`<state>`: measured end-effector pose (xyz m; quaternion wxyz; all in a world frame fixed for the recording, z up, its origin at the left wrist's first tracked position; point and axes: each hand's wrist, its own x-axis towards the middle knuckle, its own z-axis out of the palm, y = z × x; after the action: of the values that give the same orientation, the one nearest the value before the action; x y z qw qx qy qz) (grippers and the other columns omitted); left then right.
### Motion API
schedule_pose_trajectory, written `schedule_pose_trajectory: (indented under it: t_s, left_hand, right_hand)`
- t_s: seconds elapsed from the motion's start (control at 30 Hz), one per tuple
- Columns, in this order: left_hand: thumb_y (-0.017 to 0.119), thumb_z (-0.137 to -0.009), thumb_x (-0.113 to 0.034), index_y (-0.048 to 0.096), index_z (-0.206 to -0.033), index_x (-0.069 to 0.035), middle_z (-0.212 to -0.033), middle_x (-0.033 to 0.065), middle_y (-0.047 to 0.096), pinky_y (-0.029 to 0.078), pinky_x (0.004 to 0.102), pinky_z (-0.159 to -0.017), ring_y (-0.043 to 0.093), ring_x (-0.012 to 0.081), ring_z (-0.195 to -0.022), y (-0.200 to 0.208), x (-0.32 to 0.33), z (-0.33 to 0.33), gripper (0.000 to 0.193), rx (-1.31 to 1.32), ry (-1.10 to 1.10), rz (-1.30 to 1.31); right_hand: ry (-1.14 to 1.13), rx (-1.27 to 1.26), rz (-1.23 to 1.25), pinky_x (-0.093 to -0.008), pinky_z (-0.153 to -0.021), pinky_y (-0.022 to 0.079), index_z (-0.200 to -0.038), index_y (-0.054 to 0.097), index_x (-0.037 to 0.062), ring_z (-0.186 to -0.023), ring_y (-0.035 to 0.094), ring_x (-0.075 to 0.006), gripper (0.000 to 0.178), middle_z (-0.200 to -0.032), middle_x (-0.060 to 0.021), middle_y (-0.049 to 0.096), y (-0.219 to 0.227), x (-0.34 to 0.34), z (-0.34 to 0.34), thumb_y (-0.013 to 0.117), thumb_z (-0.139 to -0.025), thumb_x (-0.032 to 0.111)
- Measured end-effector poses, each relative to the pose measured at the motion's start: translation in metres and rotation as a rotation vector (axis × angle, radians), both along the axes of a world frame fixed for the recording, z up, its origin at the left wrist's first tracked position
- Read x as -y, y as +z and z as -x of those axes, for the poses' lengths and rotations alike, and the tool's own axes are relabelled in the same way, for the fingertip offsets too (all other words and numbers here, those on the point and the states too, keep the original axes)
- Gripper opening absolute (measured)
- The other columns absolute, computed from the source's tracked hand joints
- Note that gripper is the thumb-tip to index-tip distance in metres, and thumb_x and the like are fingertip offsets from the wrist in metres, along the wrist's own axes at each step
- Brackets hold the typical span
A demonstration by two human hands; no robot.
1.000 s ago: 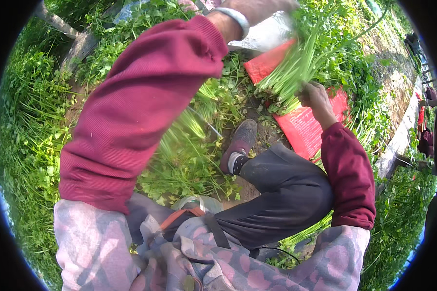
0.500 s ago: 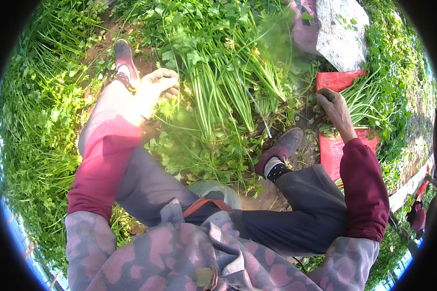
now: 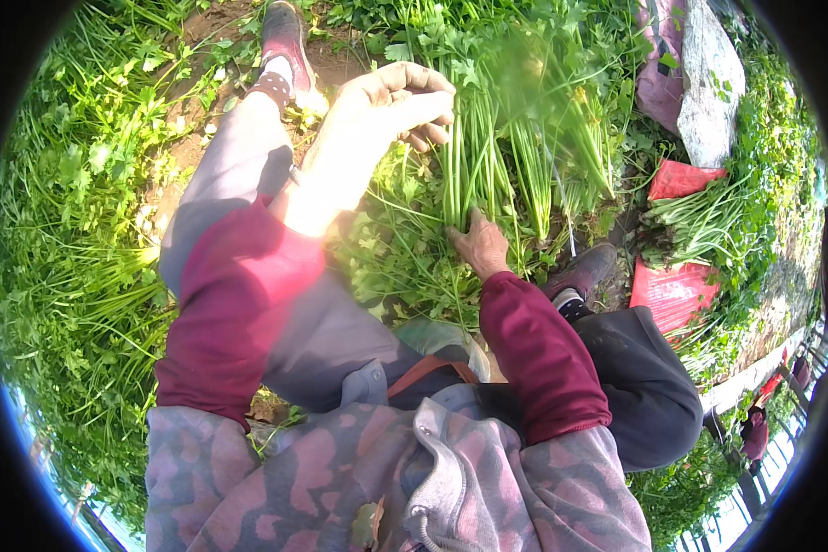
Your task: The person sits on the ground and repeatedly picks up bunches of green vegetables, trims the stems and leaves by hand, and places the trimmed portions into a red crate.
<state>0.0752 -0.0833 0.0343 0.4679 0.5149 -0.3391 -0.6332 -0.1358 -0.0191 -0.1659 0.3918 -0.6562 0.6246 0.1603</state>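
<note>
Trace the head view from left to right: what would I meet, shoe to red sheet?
Left shoe, left hand, right hand at the base of green stalks, right shoe, red sheet.

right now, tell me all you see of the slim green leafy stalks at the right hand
The slim green leafy stalks look fresh and run roughly parallel. They lie among other greenery, bases nearer the viewer, leafy tops farther. The bare right hand touches the bases; the left hand is beside them, contact unclear.
</note>
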Motion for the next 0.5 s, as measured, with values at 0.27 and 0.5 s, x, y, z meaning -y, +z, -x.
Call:
schedule_pose_trajectory:
  t_s: [0.27, 0.5]
  left_hand:
    - [0.062, -0.091, -0.016, 0.061, -0.106, -0.003, -0.086, 0.0025, 0.065, 0.049, 0.0215, -0.068, 0.064, 0.0095, -0.075, -0.006, -0.013, -0.011, 0.020, 0.020, -0.053, 0.012]
    - [0.066, -0.087, -0.016, 0.063, -0.102, -0.004, -0.087, 0.0026, 0.068, 0.049, 0.0207, -0.061, 0.064, 0.0086, -0.072, -0.035, -0.010, -0.002, 0.019, 0.113, -0.191, 0.019]
  right_hand:
    - [-0.651, 0.385, -0.056, -0.0388, -0.072, 0.051, -0.107, 0.053, -0.0026, -0.079, 0.064, -0.0234, 0.051, -0.093, -0.0134, 0.065, 0.012, -0.026, 0.009, 0.072, -0.081, 0.037]
    - [-0.966, 0.993, -0.275, -0.0233, -0.060, 0.047, -0.118, 0.052, -0.0013, -0.074, 0.059, -0.0109, 0.041, -0.092, -0.0043, 0.063, 0.061, -0.034, 0.011, 0.067, -0.084, 0.017]
